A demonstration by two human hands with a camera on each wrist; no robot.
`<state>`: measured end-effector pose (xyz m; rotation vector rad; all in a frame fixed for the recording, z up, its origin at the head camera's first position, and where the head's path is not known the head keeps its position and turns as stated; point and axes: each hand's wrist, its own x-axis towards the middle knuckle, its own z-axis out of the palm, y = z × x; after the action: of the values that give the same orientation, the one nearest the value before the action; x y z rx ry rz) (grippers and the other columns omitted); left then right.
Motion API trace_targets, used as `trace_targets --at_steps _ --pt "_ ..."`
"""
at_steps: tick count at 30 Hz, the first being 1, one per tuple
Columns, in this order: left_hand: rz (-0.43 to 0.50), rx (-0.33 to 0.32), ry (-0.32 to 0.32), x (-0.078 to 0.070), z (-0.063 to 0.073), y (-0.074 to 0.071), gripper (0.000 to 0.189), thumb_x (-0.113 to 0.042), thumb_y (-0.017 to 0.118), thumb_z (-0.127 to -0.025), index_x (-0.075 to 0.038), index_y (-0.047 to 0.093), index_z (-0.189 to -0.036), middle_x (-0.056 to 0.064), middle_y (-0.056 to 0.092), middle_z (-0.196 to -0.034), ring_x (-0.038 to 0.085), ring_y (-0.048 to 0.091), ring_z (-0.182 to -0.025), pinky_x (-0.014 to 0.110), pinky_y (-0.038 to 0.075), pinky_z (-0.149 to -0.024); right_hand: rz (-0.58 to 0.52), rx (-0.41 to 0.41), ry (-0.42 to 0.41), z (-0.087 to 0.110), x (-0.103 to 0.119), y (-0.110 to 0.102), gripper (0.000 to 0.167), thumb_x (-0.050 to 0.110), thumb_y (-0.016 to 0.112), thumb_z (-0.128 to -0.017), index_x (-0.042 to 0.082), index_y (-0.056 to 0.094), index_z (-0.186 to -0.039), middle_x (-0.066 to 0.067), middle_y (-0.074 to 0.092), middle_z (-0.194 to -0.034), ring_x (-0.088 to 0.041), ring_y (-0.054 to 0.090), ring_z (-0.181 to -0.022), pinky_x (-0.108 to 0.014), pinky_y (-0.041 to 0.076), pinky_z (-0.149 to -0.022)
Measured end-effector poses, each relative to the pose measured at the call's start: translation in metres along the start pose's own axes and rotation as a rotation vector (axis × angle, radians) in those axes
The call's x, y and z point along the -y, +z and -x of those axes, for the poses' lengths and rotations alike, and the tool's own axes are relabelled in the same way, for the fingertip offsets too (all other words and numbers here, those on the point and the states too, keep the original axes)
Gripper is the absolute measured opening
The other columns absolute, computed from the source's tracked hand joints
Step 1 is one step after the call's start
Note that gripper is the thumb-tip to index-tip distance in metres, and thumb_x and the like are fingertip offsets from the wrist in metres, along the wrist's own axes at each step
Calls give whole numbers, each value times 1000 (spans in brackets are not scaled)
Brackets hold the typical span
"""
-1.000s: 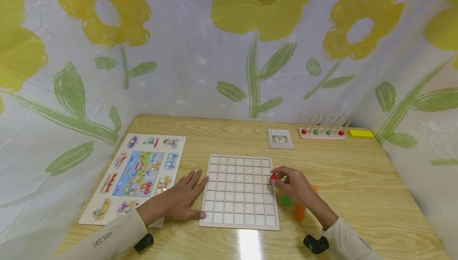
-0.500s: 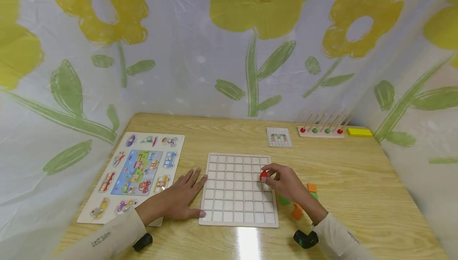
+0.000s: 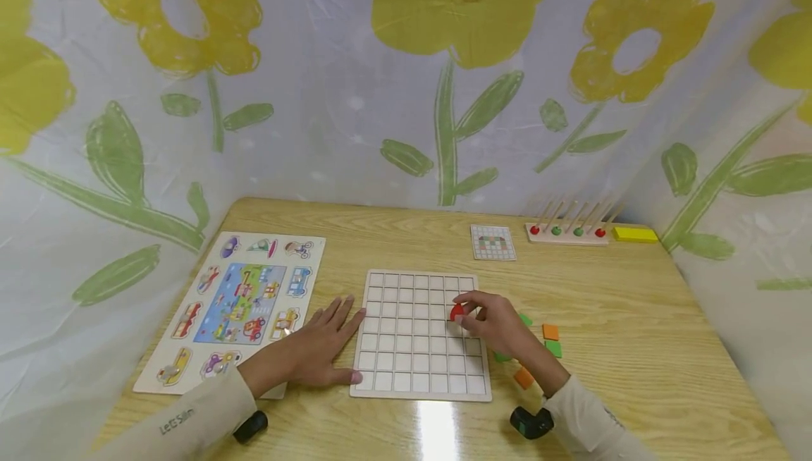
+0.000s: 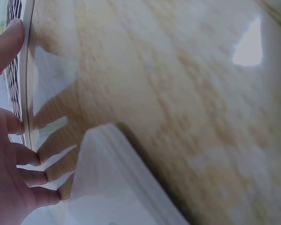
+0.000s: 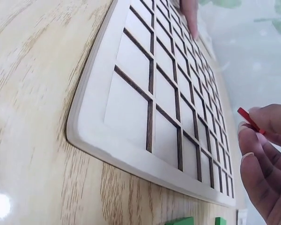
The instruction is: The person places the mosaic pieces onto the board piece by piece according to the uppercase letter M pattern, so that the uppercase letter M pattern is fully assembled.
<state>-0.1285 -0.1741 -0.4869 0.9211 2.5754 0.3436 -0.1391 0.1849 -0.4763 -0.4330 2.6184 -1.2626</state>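
Note:
A white grid board (image 3: 402, 362) with square recesses lies flat on the table. My left hand (image 3: 320, 352) rests beside its left edge, fingers spread, the thumb tip at the board's lower left corner. In the left wrist view that hand (image 4: 11, 168) has its fingertips down on the tabletop. My right hand (image 3: 497, 320) pinches a thin red tile (image 3: 456, 312) between thumb and fingers over the right part of the board. From the right wrist, the red tile (image 5: 251, 120) is seen nearly edge-on, held above the grid.
Orange tiles (image 3: 550, 332) and green tiles (image 3: 553, 348) lie right of the board, partly under my right forearm. A picture puzzle board (image 3: 298, 320) is at left. Behind stand a pattern card (image 3: 493, 243), a peg stand with beads (image 3: 567, 235) and a yellow block (image 3: 635, 235).
My right hand has carried the red tile left from the board's right edge to over its grid. More loose tiles show behind the forearm. The left hand stays put.

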Motion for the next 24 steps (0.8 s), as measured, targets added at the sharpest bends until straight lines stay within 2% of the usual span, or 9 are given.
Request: trace_targets --at_steps 7,14,24 --pt "-8 -9 5 3 0 1 105 -72 55 -90 -7 14 -162 28 6 -166 48 8 -153 66 20 -117 -16 28 -7 -5 3 2 31 8 68 -95 3 66 -126 -8 67 -100 -16 61 -63 -22 46 -53" --pt "-15 -5 -1 4 -1 3 106 -75 53 -89 -9 14 -162 25 6 -166 47 8 -153 64 22 -118 -66 61 -29 -11 6 6 30 6 67 -95 1 65 -125 -11 67 -101 -20 67 -67 -24 55 -60" --pt "-21 -16 8 3 0 1 106 -74 54 -89 -7 16 -162 27 8 -166 48 10 -152 65 23 -117 -106 112 -12 -21 8 16 31 3 65 -95 1 66 -126 -10 66 -100 -20 65 -67 -23 54 -61"
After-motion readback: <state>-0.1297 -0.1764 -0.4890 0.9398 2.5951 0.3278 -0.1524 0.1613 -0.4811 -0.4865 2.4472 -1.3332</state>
